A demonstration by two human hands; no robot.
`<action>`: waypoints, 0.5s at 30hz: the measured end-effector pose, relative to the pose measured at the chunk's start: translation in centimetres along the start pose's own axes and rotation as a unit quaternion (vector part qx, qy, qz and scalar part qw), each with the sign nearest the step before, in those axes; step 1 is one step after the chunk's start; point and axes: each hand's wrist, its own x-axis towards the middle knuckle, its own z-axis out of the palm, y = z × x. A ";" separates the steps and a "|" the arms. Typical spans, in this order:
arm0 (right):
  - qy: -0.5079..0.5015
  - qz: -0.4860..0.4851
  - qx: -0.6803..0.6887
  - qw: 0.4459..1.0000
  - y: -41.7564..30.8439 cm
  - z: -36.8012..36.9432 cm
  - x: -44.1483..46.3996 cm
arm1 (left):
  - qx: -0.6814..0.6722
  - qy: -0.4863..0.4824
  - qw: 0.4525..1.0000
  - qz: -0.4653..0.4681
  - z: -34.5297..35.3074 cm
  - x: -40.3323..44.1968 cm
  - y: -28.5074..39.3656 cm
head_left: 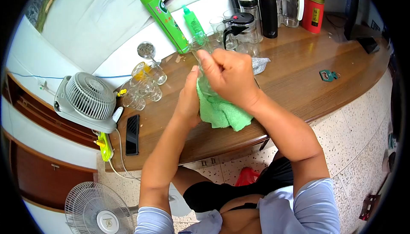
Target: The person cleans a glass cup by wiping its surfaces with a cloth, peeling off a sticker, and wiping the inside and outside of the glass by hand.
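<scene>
Clasping a clear glass [206, 85] and green cloth [224, 113], hands [234, 75] curled around them, wooden desk [294, 78] beneath

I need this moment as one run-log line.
right hand: holding clear glass; left hand: against green cloth, fingers hidden; cloth: at glass's lower part; place: over table

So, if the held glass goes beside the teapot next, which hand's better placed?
Probably the right hand: it grips the held glass and sits nearer the teapot. The left hand is farther off, against the cloth, its fingers mostly hidden.
</scene>
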 end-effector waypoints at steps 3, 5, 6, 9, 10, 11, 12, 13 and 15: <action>-0.003 0.053 -0.003 0.999 0.5 -0.3 0.3 | 0.004 0.041 0.999 0.025 1.2 -0.2 -0.6; -0.023 0.071 0.003 0.997 0.4 -0.3 0.2 | 0.118 0.057 0.986 0.103 0.3 -0.3 -1.0; -0.031 0.054 0.004 0.998 0.3 -0.1 0.0 | 0.174 0.065 0.972 0.141 -0.1 -0.4 -1.0; -0.046 -0.007 0.010 0.999 -0.3 0.7 -0.8 | 0.245 0.115 0.943 0.195 -0.4 -0.6 -0.5; -0.046 -0.034 0.015 0.998 -0.5 0.9 -1.0 | 0.272 0.134 0.930 0.207 -1.0 -0.4 -0.5; -0.046 -0.061 0.019 0.997 -0.6 1.0 -1.1 | 0.219 0.119 0.945 0.210 -0.9 -0.3 -0.4; -0.059 -0.071 0.014 0.996 -0.5 1.0 -1.3 | 0.165 0.103 0.958 0.212 -0.5 -0.3 0.0; -0.066 -0.075 0.028 0.995 -0.5 1.0 -1.4 | 0.111 0.086 0.967 0.213 -0.2 -0.3 0.1; -0.081 -0.085 0.055 0.992 -0.5 0.8 -1.4 | 0.035 0.070 0.987 0.137 -0.6 -0.3 0.4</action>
